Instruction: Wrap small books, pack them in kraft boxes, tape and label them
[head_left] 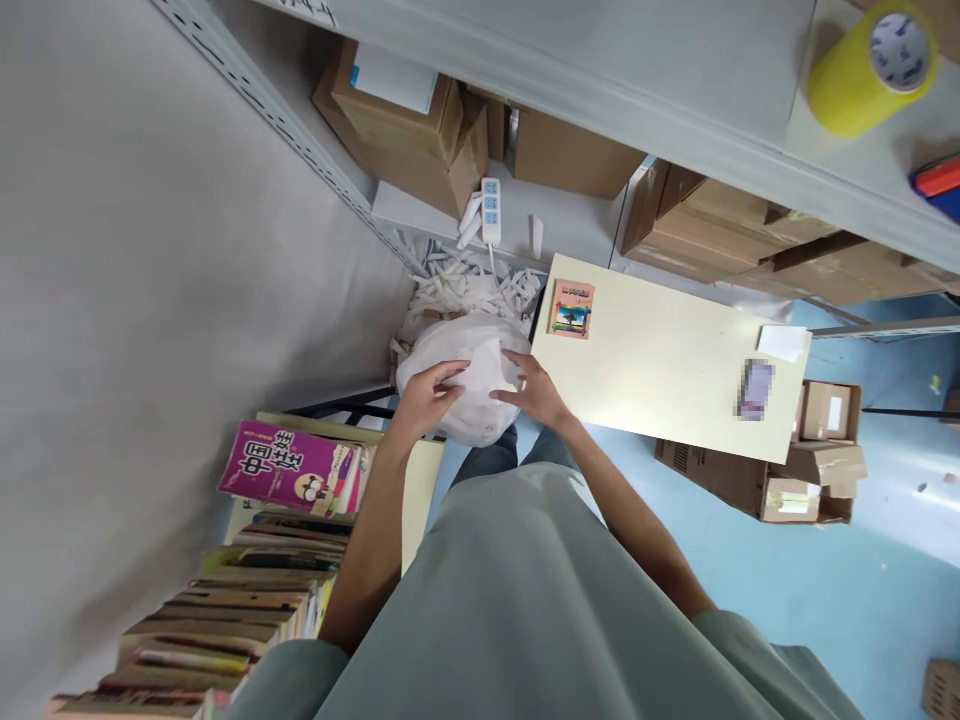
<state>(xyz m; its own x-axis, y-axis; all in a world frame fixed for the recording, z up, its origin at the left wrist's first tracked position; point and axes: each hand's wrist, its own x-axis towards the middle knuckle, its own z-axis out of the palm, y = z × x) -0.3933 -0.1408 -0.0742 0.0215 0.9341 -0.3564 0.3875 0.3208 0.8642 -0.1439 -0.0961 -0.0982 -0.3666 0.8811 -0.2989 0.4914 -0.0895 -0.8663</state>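
A white, translucent plastic bag (pixel 472 425) bulges in front of my legs; what it contains is hard to make out. My left hand (pixel 429 392) is over its left part, thumb and fingers apart. From the right, my right hand (pixel 534 388) reaches over the bag with its fingers spread and curved inward. Between the two hands is a flat, brighter white patch (pixel 484 368), which may be paper or part of the bag. Neither hand visibly grips anything, though contact with the bag cannot be ruled out.
Behind the bag lies a heap of white paper strips (pixel 469 290). A pale table (pixel 660 350) at right bears a small book (pixel 571 309). Stacked books (pixel 247 600) stand left. Shelves above hold cartons (pixel 574 155), a power strip (pixel 490 212) and yellow tape (pixel 847 85).
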